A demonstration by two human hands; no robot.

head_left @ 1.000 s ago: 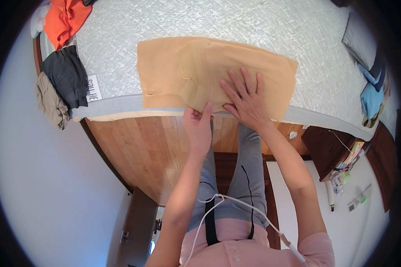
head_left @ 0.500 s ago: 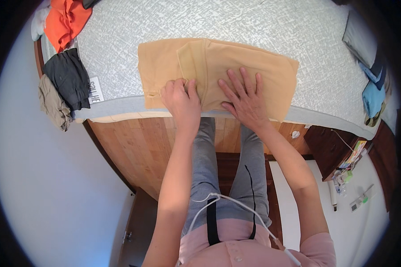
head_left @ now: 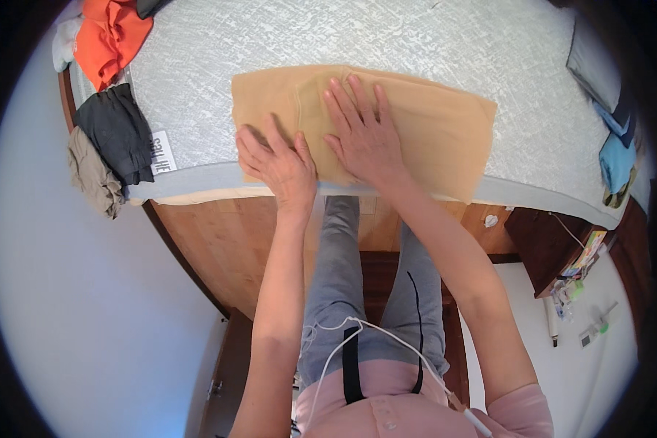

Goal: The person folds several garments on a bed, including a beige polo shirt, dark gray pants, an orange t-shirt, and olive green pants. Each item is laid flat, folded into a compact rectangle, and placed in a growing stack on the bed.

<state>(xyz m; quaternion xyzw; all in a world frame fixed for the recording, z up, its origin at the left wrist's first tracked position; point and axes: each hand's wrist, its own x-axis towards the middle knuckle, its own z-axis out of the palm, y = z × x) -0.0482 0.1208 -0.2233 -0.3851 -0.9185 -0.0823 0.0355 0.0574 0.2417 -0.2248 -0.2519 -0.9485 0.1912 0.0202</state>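
Note:
A folded tan garment [head_left: 442,128] lies flat along the near edge of the bed, its lower edge reaching over the mattress rim. My left hand [head_left: 283,171] rests on the garment's left part, with fingers apart and slightly bent. Lying flat near the middle is my right hand [head_left: 369,142], its fingers stretched toward the far edge. Neither hand grips the cloth. The hands and wrists cover part of the garment's near side.
A patterned grey mattress [head_left: 270,33] spreads beyond the garment. At left are an orange cloth [head_left: 109,44], a black garment [head_left: 117,131] and a beige one [head_left: 95,175]. Folded clothes [head_left: 617,164] are at right. A white cable [head_left: 401,347] hangs before me.
My right hand has slid left and farther away, onto the garment's middle. My left hand has let go of the cloth it pinched and spread its fingers. The flap lies smoother.

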